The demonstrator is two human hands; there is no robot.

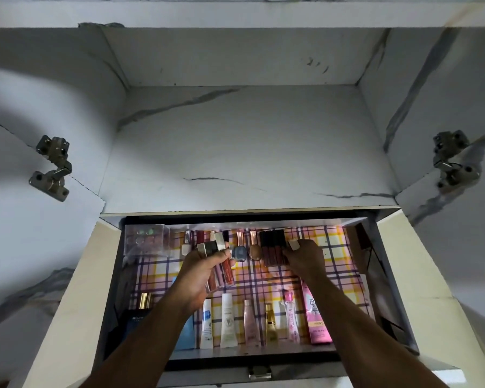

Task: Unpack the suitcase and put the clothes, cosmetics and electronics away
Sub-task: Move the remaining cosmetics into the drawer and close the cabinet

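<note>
Fingers (221, 254) of the left hand (205, 268) curl round a bunch of lip tubes (217, 271) pointing away, with the drawer's (252, 357) back row just past them, while the right hand (303, 257) pinches the dark tubes (272, 247).

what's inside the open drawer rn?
The drawer, plaid-lined, holds a back row of lip glosses and nail polishes, a clear box, and front tubes plus a pink box. The forearms cover part of the middle and front-left.
</note>
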